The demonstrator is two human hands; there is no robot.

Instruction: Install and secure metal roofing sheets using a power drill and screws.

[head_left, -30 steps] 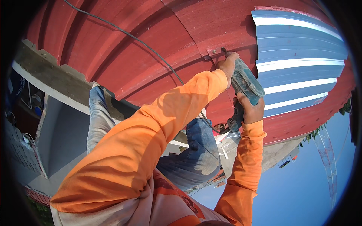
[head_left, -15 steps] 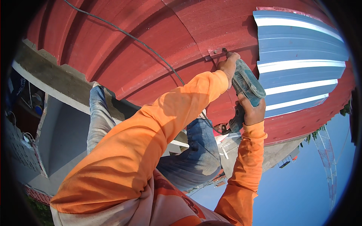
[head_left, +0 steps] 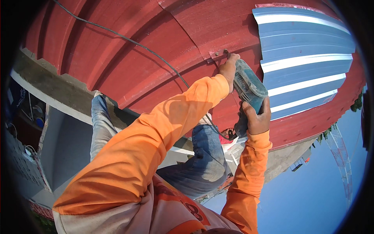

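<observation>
The teal, hard-bodied corded power drill (head_left: pixel 249 86) looks heavy and rigid — right hand (head_left: pixel 257 119) gripping its rear handle, left hand (head_left: pixel 228 70) steadying its nose against the red corrugated metal roof sheet (head_left: pixel 128 66).

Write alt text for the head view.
A person in orange sleeves presses a teal power drill against a red corrugated metal roof, right hand gripping its handle, left hand steadying its front end.
</observation>
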